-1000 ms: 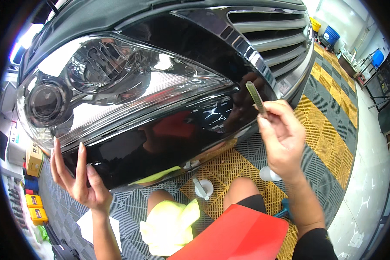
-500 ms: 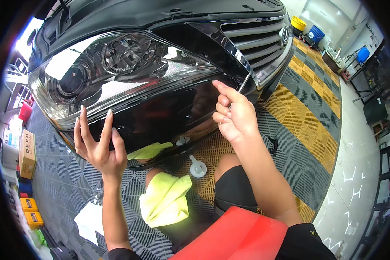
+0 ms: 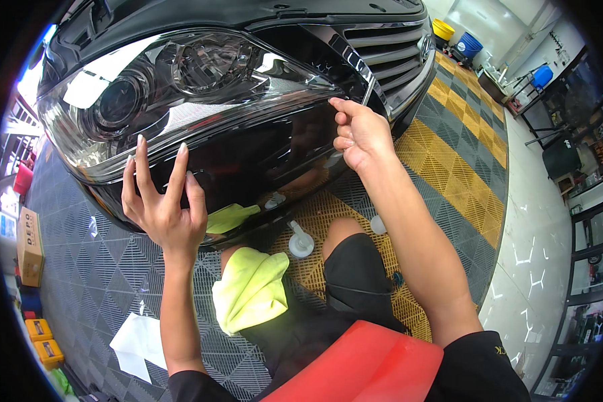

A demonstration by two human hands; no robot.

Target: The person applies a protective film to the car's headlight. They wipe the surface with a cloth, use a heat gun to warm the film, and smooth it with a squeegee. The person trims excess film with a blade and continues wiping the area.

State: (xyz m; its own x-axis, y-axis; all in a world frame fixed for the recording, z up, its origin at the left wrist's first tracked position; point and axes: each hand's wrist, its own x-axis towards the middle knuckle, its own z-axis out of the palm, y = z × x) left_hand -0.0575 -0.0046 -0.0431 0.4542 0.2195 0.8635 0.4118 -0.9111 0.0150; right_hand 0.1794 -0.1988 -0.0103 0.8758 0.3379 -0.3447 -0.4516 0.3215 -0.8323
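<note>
A black car's front fills the upper left, with its clear headlight (image 3: pixel 204 63) above the glossy black bumper (image 3: pixel 248 161). My left hand (image 3: pixel 167 208) is open, its fingers spread and the tips at the lower edge of the headlight. Near the headlight's inner corner, my right hand (image 3: pixel 362 130) is closed around a slim silvery pen-like tool (image 3: pixel 368 92), which sticks up past the knuckles toward the grille (image 3: pixel 392 53). The right index finger reaches to the seam between headlight and bumper. The tool's working end is hidden or too small to make out.
A yellow-green cloth (image 3: pixel 251 291) drapes over my left knee. Between my knees and the bumper stands a white bottle (image 3: pixel 301 244). White sheets (image 3: pixel 141 342) lie on the grey-and-yellow tiled floor; a cardboard box (image 3: pixel 30 248) is at the left. A red curved thing (image 3: pixel 362 368) covers the bottom.
The view has shifted a little. My right hand has moved slightly up along the seam, still gripping the slim tool. My left hand keeps its spread pose at the headlight's lower edge.
</note>
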